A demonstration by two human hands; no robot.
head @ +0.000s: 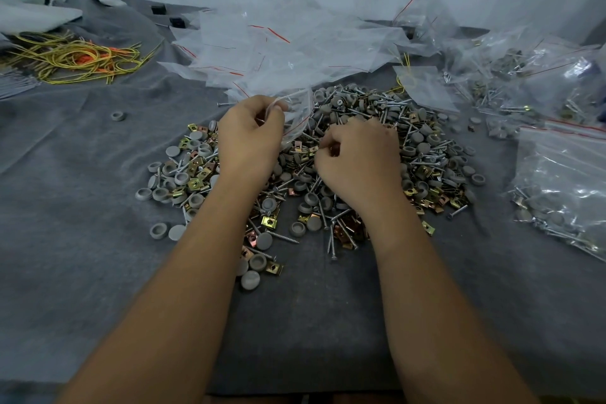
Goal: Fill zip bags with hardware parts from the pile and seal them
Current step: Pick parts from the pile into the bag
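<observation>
Nearest you, your two forearms reach out over the grey cloth (pixel 82 239) toward the pile of hardware parts (pixel 410 154), a loose heap of grey plastic caps, silver screws and brass-coloured clips spread in front of you. Your right hand (pixel 359 161) sits on the middle of the pile with its fingers curled in, pinching at something small (what exactly is hidden under the knuckles). Your left hand (pixel 251 138) is clenched on the mouth of a clear zip bag (pixel 296 118), which hangs open just above the pile beside your right hand.

The bag film is thin, limp and slippery, so it will likely fold shut unless you grip it at the stiffer zip strip and keep one lip pulled back. The parts are small, hard and probably heavy for their size; screw points could snag or pierce the film, so drop them in rather than push.

Farther out lie the empty bags (pixel 278 43) in a loose stack, filled bags (pixel 564 180) at your right, and yellow ties (pixel 72 59) at far left.
</observation>
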